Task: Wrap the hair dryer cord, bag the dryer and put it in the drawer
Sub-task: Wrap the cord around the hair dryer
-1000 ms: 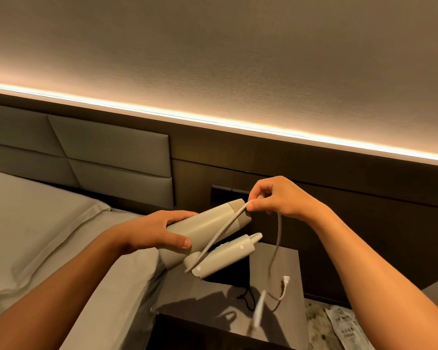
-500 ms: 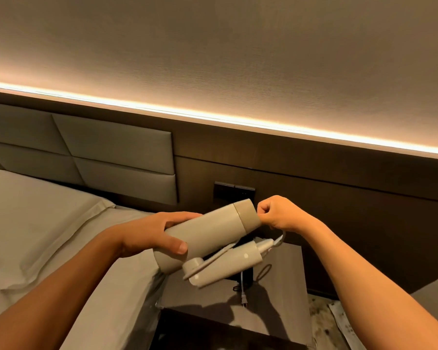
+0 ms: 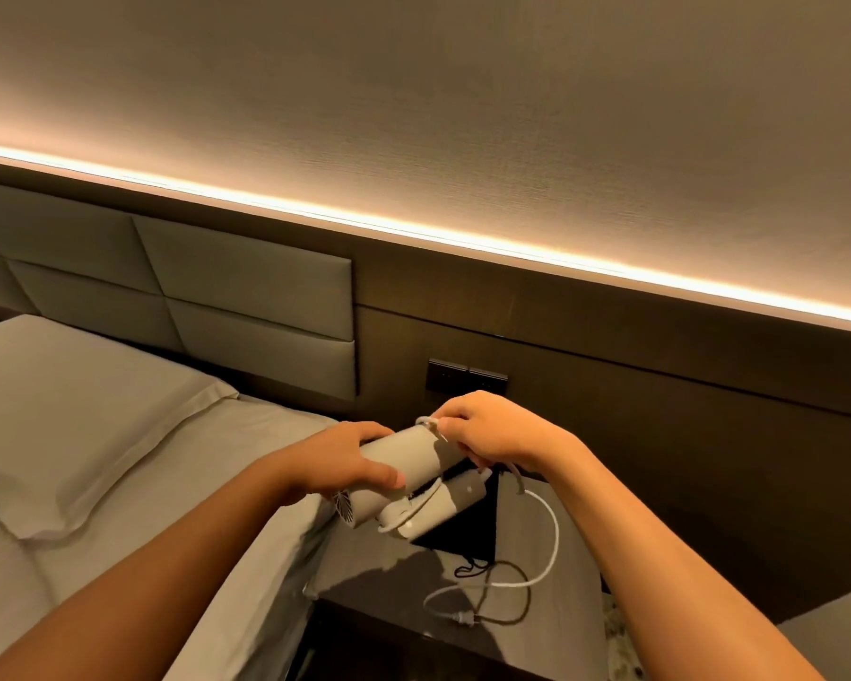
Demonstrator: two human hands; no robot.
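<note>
A beige hair dryer with its handle folded under the barrel hangs above the nightstand. My left hand grips the barrel from the left. My right hand pinches the white cord against the barrel's far end. One turn of cord crosses the folded handle. The loose rest of the cord loops down to the nightstand top, and its plug lies there. A black bag lies on the nightstand right under the dryer. The drawer is not visible.
A bed with a grey pillow fills the left side, close against the nightstand. A padded headboard and dark wood panel with a switch plate stand behind. A lit strip runs along the wall.
The dryer has dropped lower, closer to the nightstand. My right hand has carried the cord round to the barrel's far end, and the plug now rests on the nightstand top.
</note>
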